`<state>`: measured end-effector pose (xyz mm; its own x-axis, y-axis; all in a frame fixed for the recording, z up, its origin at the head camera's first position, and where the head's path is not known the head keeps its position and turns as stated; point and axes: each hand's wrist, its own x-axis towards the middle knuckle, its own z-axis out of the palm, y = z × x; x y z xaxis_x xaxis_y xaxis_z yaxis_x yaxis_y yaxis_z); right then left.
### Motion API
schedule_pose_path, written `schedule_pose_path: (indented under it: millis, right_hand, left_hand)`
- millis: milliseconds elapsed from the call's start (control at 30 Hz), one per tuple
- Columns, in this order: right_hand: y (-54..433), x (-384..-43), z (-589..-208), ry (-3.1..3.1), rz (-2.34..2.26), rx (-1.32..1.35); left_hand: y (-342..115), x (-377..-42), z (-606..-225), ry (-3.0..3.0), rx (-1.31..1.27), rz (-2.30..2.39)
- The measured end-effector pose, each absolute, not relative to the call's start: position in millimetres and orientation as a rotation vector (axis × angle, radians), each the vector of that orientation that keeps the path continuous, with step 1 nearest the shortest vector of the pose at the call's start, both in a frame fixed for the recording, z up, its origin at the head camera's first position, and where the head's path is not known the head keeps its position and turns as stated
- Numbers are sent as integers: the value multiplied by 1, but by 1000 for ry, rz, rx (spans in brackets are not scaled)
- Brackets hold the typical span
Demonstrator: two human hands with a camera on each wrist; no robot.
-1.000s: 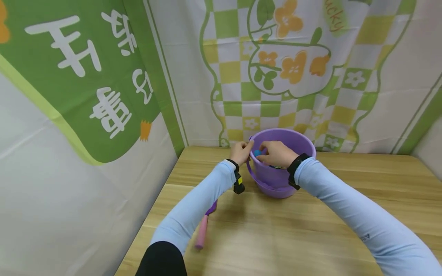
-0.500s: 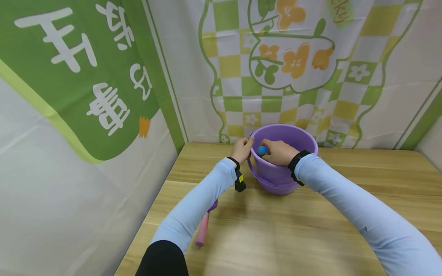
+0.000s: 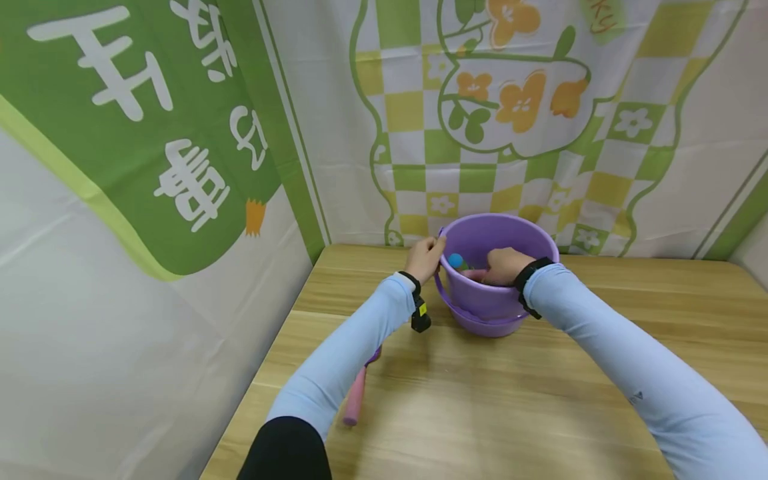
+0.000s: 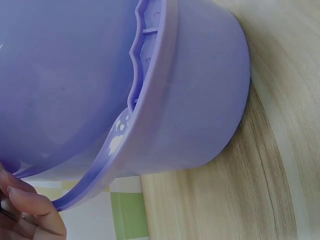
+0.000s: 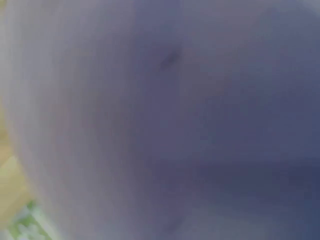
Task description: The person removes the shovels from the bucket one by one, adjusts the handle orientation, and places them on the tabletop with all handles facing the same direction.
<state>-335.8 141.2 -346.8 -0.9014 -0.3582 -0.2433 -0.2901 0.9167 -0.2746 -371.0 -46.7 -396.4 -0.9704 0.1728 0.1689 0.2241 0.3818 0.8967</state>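
A purple bucket (image 3: 483, 307) stands upright on the wooden table, its purple carrying handle (image 4: 112, 142) hanging down the near side. At the bucket's left rim, my left hand (image 3: 425, 259) grips with thumb and fingers; the left wrist view catches its fingers (image 4: 35, 210) beside the handle's end. My right hand (image 3: 506, 265) reaches down inside the bucket, its fingertips hidden, so I cannot tell whether it holds the pink piece (image 3: 474, 275) beside it. A blue ball-like thing (image 3: 455, 261) lies in the bucket near the left rim. The right wrist view is filled by blurred purple bucket wall (image 5: 90, 120).
On the table (image 3: 480, 413), to the left, lies a tool with a pink handle (image 3: 355, 400) and purple head, partly behind the left sleeve (image 3: 342, 353). A patterned cloth (image 3: 504, 173) hangs right behind the bucket, and another green-white cloth (image 3: 138, 160) borders the left side.
My right hand has moved from the blue ball-like thing rightward and deeper into the bucket, leaving that thing near the left rim. A pink piece now shows beside it. The left hand keeps its grip.
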Motion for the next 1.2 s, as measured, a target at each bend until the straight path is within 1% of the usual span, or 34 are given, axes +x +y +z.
schedule_pose_path:
  millis: [200, 267, 467, 700, 1000, 1200]
  right_hand:
    - [158, -334, -346, 2840, -496, -459]
    - [161, -330, -339, 2862, -535, -453]
    - [168, -319, -310, 3000, -454, -569]
    - [176, -304, -289, 2998, -496, -532]
    - [173, -284, -277, 3067, -653, -576]
    - [161, -265, -274, 3155, -669, -669]
  left_hand:
    - [-46, -371, -397, -2571, -363, -1670]
    - [-45, -370, -397, -2580, -365, -1674]
    - [-45, -367, -392, -2589, -327, -1745]
    - [-46, -364, -387, -2645, -268, -1744]
    - [-55, -357, -382, -2662, -200, -1752]
    - [-61, -347, -364, -2608, -190, -1843]
